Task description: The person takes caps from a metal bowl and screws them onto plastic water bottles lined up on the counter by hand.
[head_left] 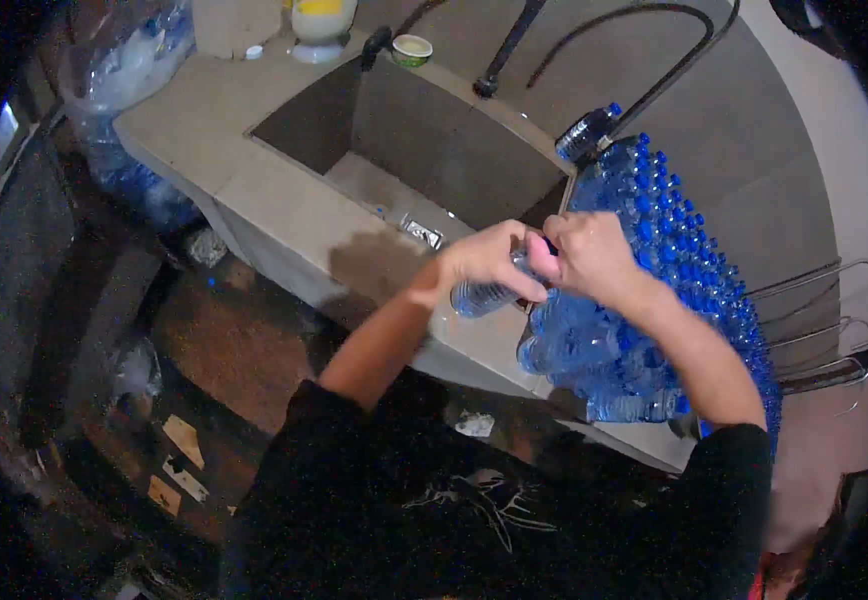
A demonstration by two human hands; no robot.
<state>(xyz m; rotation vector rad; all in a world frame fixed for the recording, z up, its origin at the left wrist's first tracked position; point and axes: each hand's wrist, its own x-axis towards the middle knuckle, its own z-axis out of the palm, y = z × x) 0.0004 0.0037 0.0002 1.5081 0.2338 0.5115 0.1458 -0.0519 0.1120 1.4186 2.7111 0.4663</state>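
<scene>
Just in front of the sink, my left hand (489,265) is wrapped round a clear plastic bottle (481,298), which is tilted. My right hand (591,255) is closed at the top of that bottle, over a pink thing (542,257) between the hands that I cannot make out clearly. The bottle's neck and cap are mostly hidden by my fingers. Close by on the right, many clear bottles with blue caps (654,235) stand packed together on the counter, partly behind my right forearm.
A sink (424,140) with a small packet (421,232) in it lies ahead, below a dark faucet (494,75). One bottle (588,133) is at its back right corner. A small cup (412,50) stands on the rim. Bagged bottles (134,100) are at left.
</scene>
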